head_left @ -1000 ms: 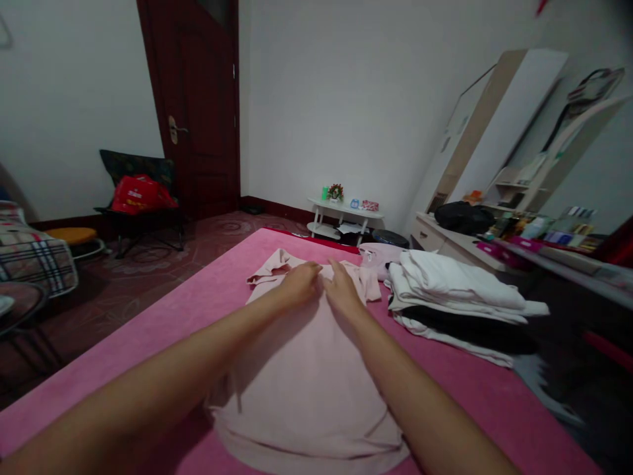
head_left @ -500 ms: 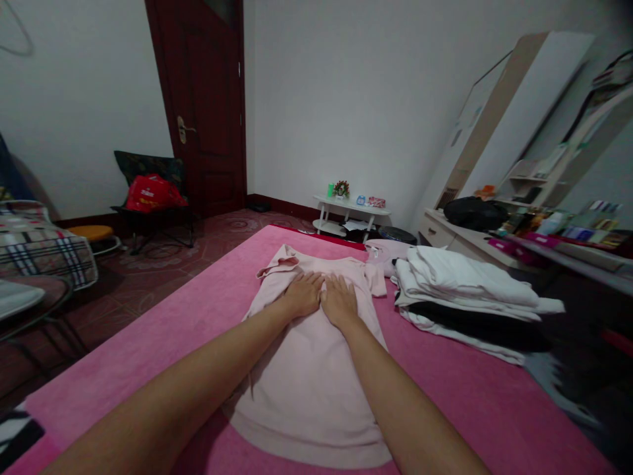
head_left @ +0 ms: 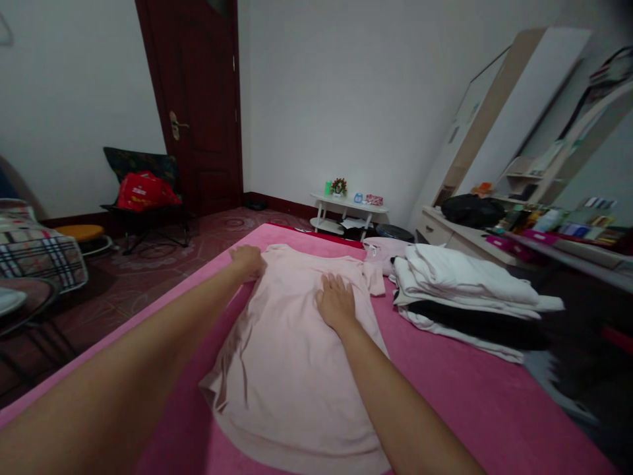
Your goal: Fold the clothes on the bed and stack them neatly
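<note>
A pale pink short-sleeved top (head_left: 297,356) lies spread on the pink bed cover (head_left: 435,409), its neckline away from me. My left hand (head_left: 247,261) is out at the left sleeve, fingers stretched over it and partly smeared. On the upper right chest of the top, my right hand (head_left: 337,303) rests flat with its fingers apart. Wrinkles run along the top's left side, and its lower left edge is bunched. My right forearm covers part of its right side.
Right of the top stands a stack of folded white and black clothes (head_left: 469,290), with a pale pink garment (head_left: 386,254) behind it. A dressing table (head_left: 435,227) is farther right. At the left are a chair with a red bag (head_left: 147,191) and a round table (head_left: 30,300).
My left hand has moved from the middle of the chest out to the left sleeve. The top's left side now spreads wider and its folded sleeve has flattened. My right hand stays put.
</note>
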Available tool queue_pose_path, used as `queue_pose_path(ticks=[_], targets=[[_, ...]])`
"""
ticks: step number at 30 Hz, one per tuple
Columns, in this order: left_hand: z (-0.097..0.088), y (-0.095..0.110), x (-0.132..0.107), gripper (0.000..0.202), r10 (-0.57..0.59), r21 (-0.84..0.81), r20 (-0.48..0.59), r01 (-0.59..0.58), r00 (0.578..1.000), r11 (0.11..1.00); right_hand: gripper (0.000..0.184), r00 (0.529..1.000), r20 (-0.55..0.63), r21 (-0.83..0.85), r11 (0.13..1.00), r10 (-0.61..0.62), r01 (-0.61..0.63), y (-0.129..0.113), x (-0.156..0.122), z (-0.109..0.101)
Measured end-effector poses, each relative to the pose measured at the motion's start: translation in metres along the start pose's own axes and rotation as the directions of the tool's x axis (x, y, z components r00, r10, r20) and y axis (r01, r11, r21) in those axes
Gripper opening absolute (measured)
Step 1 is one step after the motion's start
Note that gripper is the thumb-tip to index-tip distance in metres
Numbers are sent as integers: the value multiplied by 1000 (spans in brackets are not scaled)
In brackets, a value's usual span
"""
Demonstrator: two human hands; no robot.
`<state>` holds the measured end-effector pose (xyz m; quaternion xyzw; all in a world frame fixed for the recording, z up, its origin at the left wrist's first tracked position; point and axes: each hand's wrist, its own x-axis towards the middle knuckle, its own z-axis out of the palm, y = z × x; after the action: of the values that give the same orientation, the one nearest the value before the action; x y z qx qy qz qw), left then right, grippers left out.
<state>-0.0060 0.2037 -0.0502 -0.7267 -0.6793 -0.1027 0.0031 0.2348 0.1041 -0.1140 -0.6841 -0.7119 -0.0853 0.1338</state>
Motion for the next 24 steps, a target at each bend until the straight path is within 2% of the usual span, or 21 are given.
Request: queue_pose_path(ticks=[2,4,7,9,10,12,14,15,16,18,20,22,24], targets=[[1,19,5,38,3,23,-35,-3,999,1000,55,1000,3,-3,1000,1,-1,-2,0,1],[8,47,4,39,87,10,-38,-87,995,996,55,1000,-4,-1,1000,-2,2,-3,0,2],[30,85,-8,41,259,-25,-17,-259,966,966,52,999,17,39,998,-49,48,3,8,-3],[46,99,-18,43,319,-20,-40,-319,947,947,46,993,65,119,988,-102,94,18,18,-11],[53,102,-22,44,332,-11,-63,-333,941,943,42,994,63,157,985,-86,75,28,24,-16],[64,103,-27,45,341,3,-109,-343,934,939,39,997,-20,178,981,77,-72,53,36,-27],[70,101,-27,45,344,1,-134,-347,929,938,43,936,-122,138,939,331,-314,80,46,-35],[71,99,-26,45,344,-3,-137,-348,929,938,49,896,-125,100,904,425,-415,93,49,-37],[72,98,-25,45,342,-6,-142,-346,929,938,56,877,-85,43,882,472,-470,104,52,-38],[72,97,-23,45,338,-6,-144,-342,930,940,56,890,58,-79,891,452,-447,123,55,-36],[72,97,-22,46,341,-5,-130,-345,931,939,40,922,151,-157,929,357,-335,136,57,-35],[72,98,-23,46,352,-2,-109,-355,929,935,34,941,146,-197,941,307,-276,141,61,-35],[71,98,-23,47,357,7,-92,-358,930,934,36,938,115,-238,926,326,-293,140,65,-37]])
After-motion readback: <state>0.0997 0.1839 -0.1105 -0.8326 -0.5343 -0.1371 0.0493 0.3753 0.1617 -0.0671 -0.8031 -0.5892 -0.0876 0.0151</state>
